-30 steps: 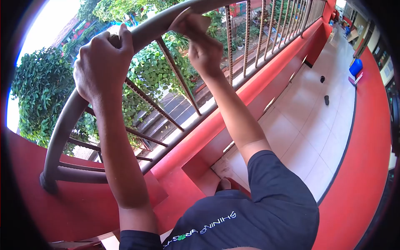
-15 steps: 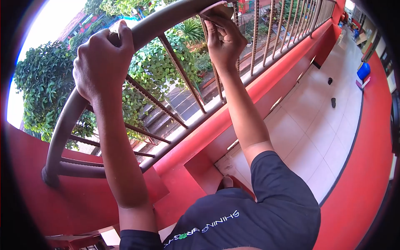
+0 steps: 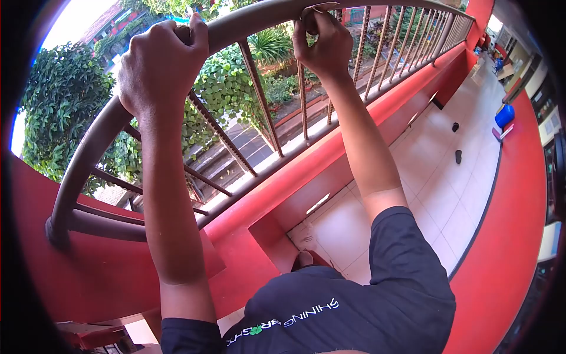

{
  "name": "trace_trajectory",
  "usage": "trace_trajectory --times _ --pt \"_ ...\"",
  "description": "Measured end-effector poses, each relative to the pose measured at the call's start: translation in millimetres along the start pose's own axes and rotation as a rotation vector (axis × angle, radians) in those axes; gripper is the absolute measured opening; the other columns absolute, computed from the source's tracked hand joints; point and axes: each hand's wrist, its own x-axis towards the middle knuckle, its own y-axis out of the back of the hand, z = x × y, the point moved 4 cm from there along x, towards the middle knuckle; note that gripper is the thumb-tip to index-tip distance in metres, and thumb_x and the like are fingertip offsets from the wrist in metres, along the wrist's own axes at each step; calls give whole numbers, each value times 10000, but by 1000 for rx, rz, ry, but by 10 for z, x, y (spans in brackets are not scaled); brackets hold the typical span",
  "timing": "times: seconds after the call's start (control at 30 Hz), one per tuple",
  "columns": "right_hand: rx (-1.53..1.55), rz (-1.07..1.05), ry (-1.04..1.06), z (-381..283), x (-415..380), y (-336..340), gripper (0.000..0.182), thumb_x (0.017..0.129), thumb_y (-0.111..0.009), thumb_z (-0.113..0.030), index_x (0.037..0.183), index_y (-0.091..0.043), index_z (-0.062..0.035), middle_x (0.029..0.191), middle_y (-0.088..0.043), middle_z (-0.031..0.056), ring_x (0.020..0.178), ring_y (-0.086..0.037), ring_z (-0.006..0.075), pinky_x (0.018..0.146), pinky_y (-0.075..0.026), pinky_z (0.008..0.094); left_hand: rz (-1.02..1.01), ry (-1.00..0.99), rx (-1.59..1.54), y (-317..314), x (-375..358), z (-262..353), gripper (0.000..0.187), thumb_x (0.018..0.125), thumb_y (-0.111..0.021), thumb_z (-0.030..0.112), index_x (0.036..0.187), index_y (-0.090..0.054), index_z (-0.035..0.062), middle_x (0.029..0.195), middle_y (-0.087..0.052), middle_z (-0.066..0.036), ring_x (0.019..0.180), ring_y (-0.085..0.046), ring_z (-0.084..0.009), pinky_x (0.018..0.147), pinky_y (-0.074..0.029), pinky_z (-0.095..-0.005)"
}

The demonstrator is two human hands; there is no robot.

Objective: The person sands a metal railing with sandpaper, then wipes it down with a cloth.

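Observation:
My left hand [image 3: 162, 65] is wrapped over the thick brown handrail [image 3: 250, 23] of a metal railing, thumb pointing up. Further along the same rail, my right hand [image 3: 327, 44] is closed with fingers bent around a small folded piece of sandpaper [image 3: 321, 6]. Only a thin pale edge of the sandpaper shows above the fingers, against the rail. Ribbed upright bars [image 3: 259, 97] run from the handrail down to a lower pipe.
Below the railing runs a red ledge [image 3: 277, 186]. Beyond the bars are green bushes [image 3: 62, 112] and a paved path. To the right, a tiled floor [image 3: 436, 189] holds dark slippers [image 3: 458, 156], near a blue bin [image 3: 504, 115] on a red surface.
The view has shifted a little. My right hand has turned and risen against the rail, so less of the sandpaper shows. My left hand keeps its hold on the handrail.

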Motion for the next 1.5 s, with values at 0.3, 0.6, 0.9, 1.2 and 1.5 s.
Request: trace_trajectory --times 0.3,0.6,0.9,1.2,1.5 --pt "-56 43 -172 103 33 17 150 905 -599 -147 1000 -662 -50 815 -678 187 790 -701 340 680 -571 418 -31 -6 39 -20 4 -14 519 928 -548 588 895 -806 139 793 -754 -178 808 -762 -373 778 -615 -494" --pt "27 36 -37 6 -8 7 190 919 -606 -94 1093 -669 -50 900 -657 190 845 -630 384 804 -501 472 -29 5 34 -28 16 -13 519 916 -555 601 930 -812 150 810 -761 -165 826 -762 -375 800 -612 -498" --pt "110 55 287 -213 -46 -82 181 939 -556 -83 1045 -656 23 963 -641 209 908 -626 378 818 -483 461 -34 22 131 -56 28 -11 566 929 -518 640 1005 -805 158 873 -772 -145 865 -759 -365 843 -604 -491" --pt "206 -4 -100 -111 0 -25 66 893 -614 -75 933 -596 -25 756 -557 133 672 -579 257 630 -462 377 -3 9 98 -50 9 -19 564 920 -524 638 986 -808 155 842 -768 -145 855 -760 -365 834 -603 -488" --pt "178 -67 -220 44 71 5 72 829 -633 -105 876 -604 -59 631 -504 54 545 -516 153 517 -390 320 1 0 69 -52 12 -29 559 921 -542 627 999 -807 140 844 -769 -146 843 -759 -370 834 -604 -486"
